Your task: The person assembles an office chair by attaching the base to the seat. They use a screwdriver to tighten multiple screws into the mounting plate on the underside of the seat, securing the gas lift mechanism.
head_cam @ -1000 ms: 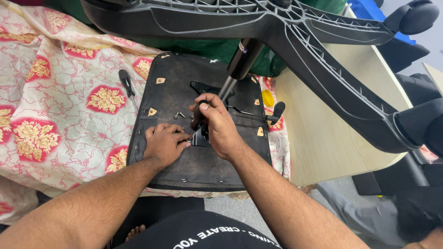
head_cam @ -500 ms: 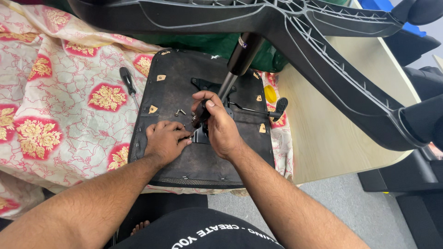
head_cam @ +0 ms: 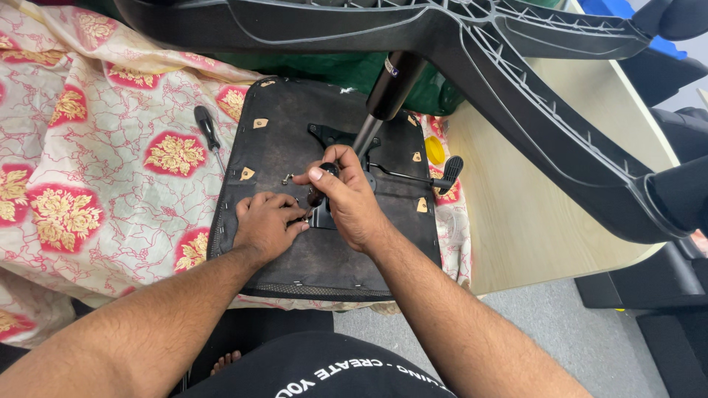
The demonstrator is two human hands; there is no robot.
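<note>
Screwdriver [head_cam: 316, 197] stands near-upright in right hand [head_cam: 346, 195], tip on seat underside [head_cam: 332, 250].

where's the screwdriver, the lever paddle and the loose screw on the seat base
screwdriver [head_cam: 206, 126], head view, on its black handle lying on the floral cloth
lever paddle [head_cam: 450, 169], head view, on the flat black end of the lever rod
loose screw [head_cam: 286, 178], head view, on the small screw lying on the seat base [head_cam: 280, 125]

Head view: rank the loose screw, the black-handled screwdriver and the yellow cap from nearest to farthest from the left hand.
From the left hand:
1. Loose screw, just above it on the seat underside.
2. Black-handled screwdriver, upper left on the floral cloth.
3. Yellow cap, far right beside the seat.
</note>
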